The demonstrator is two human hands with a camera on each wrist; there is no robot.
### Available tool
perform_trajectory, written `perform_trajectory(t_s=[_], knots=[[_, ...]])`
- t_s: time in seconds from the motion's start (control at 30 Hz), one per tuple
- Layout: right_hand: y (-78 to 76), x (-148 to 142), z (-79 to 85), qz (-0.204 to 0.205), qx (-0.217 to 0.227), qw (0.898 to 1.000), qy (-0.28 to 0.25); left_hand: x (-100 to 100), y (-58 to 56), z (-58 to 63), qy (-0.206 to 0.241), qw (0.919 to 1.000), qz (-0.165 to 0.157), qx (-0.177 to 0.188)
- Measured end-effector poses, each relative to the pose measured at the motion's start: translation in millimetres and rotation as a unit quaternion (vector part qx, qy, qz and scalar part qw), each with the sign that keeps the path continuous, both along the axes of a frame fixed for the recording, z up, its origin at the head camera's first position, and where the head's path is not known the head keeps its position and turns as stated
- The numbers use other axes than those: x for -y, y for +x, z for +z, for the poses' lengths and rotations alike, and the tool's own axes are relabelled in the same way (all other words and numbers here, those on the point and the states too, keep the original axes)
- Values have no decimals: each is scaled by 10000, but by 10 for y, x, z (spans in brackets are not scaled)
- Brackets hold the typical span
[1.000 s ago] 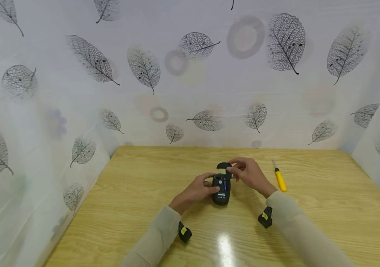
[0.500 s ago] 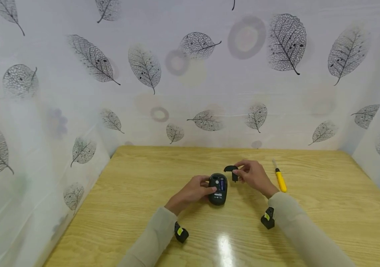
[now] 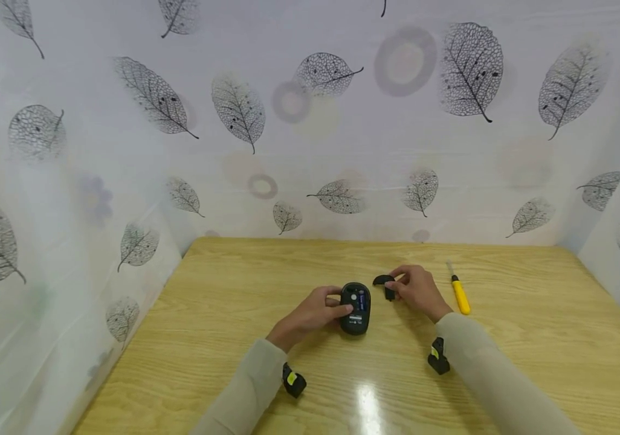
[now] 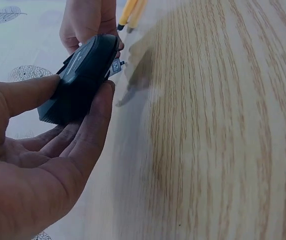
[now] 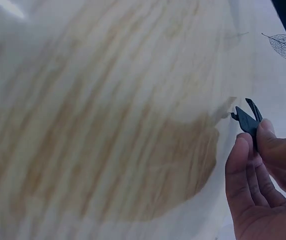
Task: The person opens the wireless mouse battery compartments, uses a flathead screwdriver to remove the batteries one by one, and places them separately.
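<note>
In the head view my left hand (image 3: 315, 313) grips a black computer mouse (image 3: 355, 323), its underside turned up and the battery bay uncovered. A dark blue battery (image 3: 361, 300) lies in that bay. The left wrist view shows the mouse (image 4: 80, 82) between thumb and fingers, tilted over the wood. Right of the mouse, my right hand (image 3: 417, 291) pinches the black battery cover (image 3: 389, 291), a curved piece with a straight tab. In the right wrist view the cover (image 5: 248, 122) sits between thumb and fingertips, apart from the mouse.
A screwdriver (image 3: 460, 295) with a yellow handle lies on the wooden table (image 3: 255, 266), to the right of my right hand. Behind the table hangs a pale curtain (image 3: 337, 145) with a leaf print. Small black cameras are strapped at both wrists.
My right hand has moved right and slightly toward me with the battery cover, away from the mouse. My left hand has shifted the mouse a little left.
</note>
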State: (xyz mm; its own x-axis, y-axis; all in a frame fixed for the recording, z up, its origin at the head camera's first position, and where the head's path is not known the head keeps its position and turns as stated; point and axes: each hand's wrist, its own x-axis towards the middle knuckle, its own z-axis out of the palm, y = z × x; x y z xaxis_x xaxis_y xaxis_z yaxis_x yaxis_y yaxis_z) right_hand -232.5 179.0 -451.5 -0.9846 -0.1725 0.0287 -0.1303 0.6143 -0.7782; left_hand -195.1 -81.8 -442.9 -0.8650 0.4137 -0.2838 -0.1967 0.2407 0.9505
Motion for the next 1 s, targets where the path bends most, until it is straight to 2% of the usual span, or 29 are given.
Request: perform_trajectory(t_s=[0.2, 0.5, 1.0], knots=[[-30, 11, -13, -88, -26, 9999, 61, 8, 8, 18, 41, 10000, 9, 44], [-56, 36, -25, -166, -364, 9973, 617, 19, 24, 33, 635, 9977, -97, 220], [-100, 44, -50, -192, -220, 9962, 817, 19, 20, 43, 548, 9983, -148, 125]])
